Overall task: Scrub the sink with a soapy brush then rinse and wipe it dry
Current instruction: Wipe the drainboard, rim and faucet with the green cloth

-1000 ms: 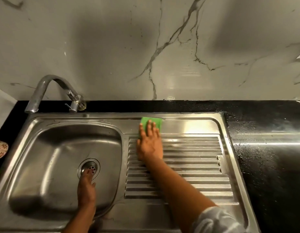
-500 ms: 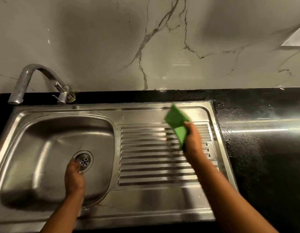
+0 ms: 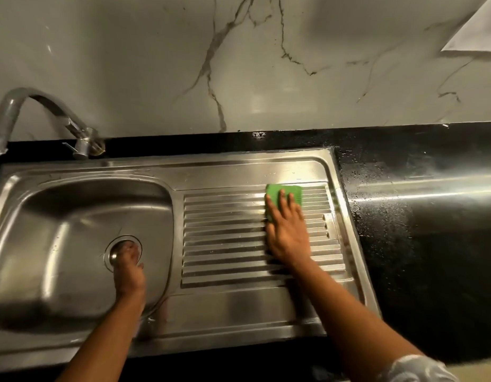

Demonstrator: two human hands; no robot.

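The right hand (image 3: pixel 287 230) lies flat, palm down, fingers spread and straight, pressing on a green cloth (image 3: pixel 289 190). Only the far part of the cloth shows beyond the fingertips; the rest is under the hand. The cloth sits on the ribbed draining board (image 3: pixel 225 244), at its far right corner, just inside the sink's right rim. A white sleeve (image 3: pixel 418 368) shows at the near end of that arm.

The left hand (image 3: pixel 128 268) is well apart from the cloth, down in the basin (image 3: pixel 59 230). Its fingers reach forward with the tips on the round drain (image 3: pixel 112 257) and it holds nothing.

There is one cloth, one steel sink (image 3: pixel 239 166) with one basin on the left and one draining board on the right, one drain, and two hands.

The sink is set into a black desk (image 3: pixel 431 244), which runs on to the right and shows water drops along the sink's right edge. One curved tap (image 3: pixel 46 106) stands at the sink's far left corner, its spout turned to the left. Behind the desk is a pale veined wall (image 3: pixel 156 64). A white sheet-like thing (image 3: pixel 475 31) shows at the upper right corner; what it is cannot be told.
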